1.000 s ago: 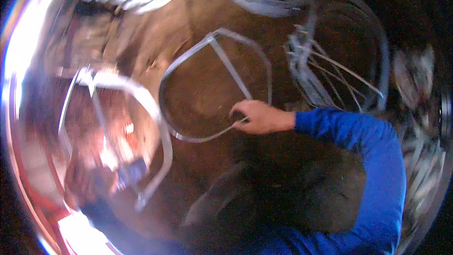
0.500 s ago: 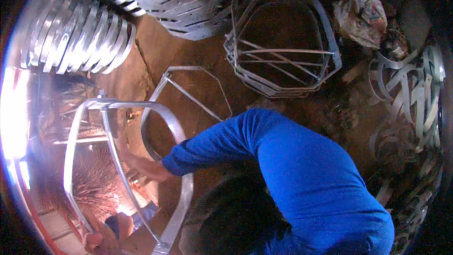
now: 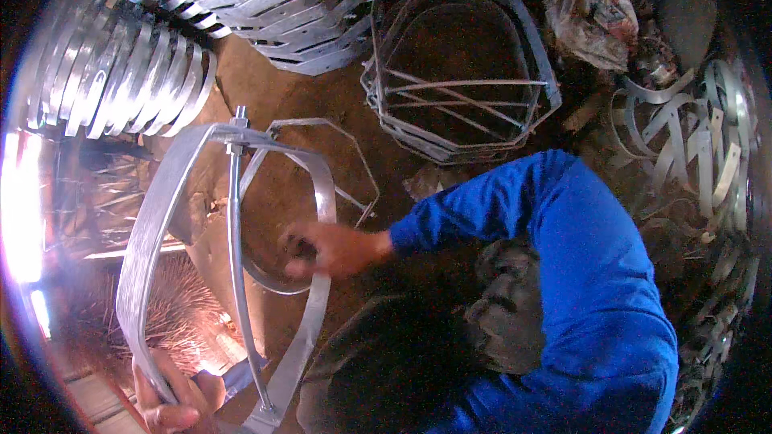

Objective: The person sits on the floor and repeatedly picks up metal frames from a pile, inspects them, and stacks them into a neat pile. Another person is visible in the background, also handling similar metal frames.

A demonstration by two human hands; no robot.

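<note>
A bent loop of flat, shiny metal strip (image 3: 147, 249) stands in front of me at the left. A thin metal rod (image 3: 236, 249) runs across it, with nuts (image 3: 236, 135) at its upper end, where it passes through the band. My left hand (image 3: 173, 398) is closed round the strip at the lower left, fingers and thumb on either side. My right hand (image 3: 334, 247) is at the loop's right side, in front of the band. Its fingers are curled and a little blurred; something dark shows between them, too unclear to name. Behind the loop lies a smaller metal frame (image 3: 342, 130).
Several nested metal frames with crossing rods (image 3: 466, 84) lie at the far middle. Rows of curved metal strips (image 3: 121, 84) and flat slotted strips (image 3: 297, 16) fill the far left. A bundle of thin rods (image 3: 165, 297) lies at left. Loose strips (image 3: 679, 137) and a crumpled bag (image 3: 591, 20) are at right.
My right hand has drawn back to the right from behind the rod, its fingers now curled. The loop has turned and tilted, showing its left band broader and its nuts more clearly.
</note>
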